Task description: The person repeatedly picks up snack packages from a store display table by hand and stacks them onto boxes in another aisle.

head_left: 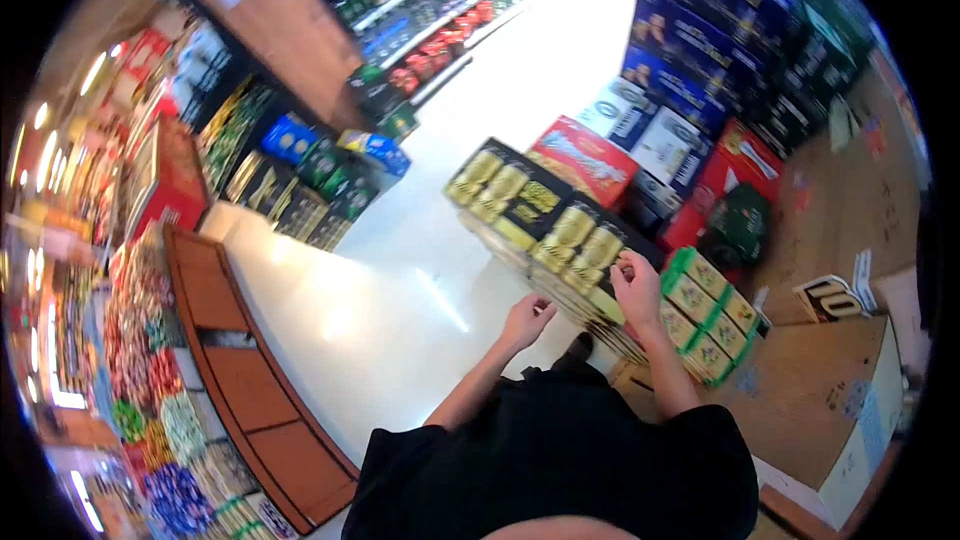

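Note:
My left hand (529, 321) hangs in the air above the floor, beside a stack of black-and-gold cartons (548, 208). Its fingers curl loosely, with a small gap at the thumb and nothing visible in it. Just over the near end of that stack is my right hand (637, 288), its fingers bent in and drawn together. Whether it touches the carton or pinches something small, I cannot tell. Close to the right wrist sit green-edged packs with pale square faces (703, 312).
A red carton (583, 160) and white cartons (662, 148) adjoin the stack. Blue cartons (700, 15) are piled behind. A large brown cardboard box (810, 390) stands at right, with a price sign (832, 297). A wooden-sided display counter (255, 370) runs along the left; drink shelves (420, 20) stand beyond.

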A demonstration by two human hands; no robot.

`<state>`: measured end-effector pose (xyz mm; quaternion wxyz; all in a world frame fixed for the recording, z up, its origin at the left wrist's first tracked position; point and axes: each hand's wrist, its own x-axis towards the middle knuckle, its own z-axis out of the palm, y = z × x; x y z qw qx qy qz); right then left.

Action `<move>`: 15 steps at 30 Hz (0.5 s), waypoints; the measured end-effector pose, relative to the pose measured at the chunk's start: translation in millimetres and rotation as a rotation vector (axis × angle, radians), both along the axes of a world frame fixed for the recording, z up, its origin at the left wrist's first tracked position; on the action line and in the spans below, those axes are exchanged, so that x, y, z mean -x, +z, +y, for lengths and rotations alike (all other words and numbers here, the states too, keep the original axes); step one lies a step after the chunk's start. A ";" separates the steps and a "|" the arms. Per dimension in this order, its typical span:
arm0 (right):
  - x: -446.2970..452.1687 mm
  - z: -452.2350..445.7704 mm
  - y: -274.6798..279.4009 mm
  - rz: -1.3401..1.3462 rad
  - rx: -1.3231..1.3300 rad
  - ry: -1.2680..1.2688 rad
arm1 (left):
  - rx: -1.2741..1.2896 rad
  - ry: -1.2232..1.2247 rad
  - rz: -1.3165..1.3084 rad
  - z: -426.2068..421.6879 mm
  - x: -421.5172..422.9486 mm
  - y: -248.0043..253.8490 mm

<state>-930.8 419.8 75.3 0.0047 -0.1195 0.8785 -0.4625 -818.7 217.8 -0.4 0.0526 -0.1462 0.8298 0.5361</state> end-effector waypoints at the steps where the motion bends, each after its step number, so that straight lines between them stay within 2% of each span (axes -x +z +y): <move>1: -7.2 -27.9 -1.5 -0.023 0.035 0.057 | -0.005 0.058 -0.022 -23.4 -23.7 -0.8; 2: -15.8 -57.9 -22.8 0.097 0.016 0.107 | 0.014 0.112 -0.051 -46.9 -49.7 -1.6; 5: -69.5 -158.5 -25.8 -0.050 0.077 0.378 | 0.029 0.311 -0.096 -113.9 -123.5 -4.6; 8: -145.2 -255.7 -20.8 -0.238 -0.156 0.786 | -0.004 0.544 -0.077 -172.7 -206.6 -0.9; 11: -224.5 -330.4 -34.8 0.102 -0.140 1.278 | 0.047 0.792 -0.071 -217.1 -292.8 -10.3; 15: -311.0 -401.4 -23.2 0.055 -0.197 1.681 | 0.029 1.157 0.012 -231.8 -388.8 -10.2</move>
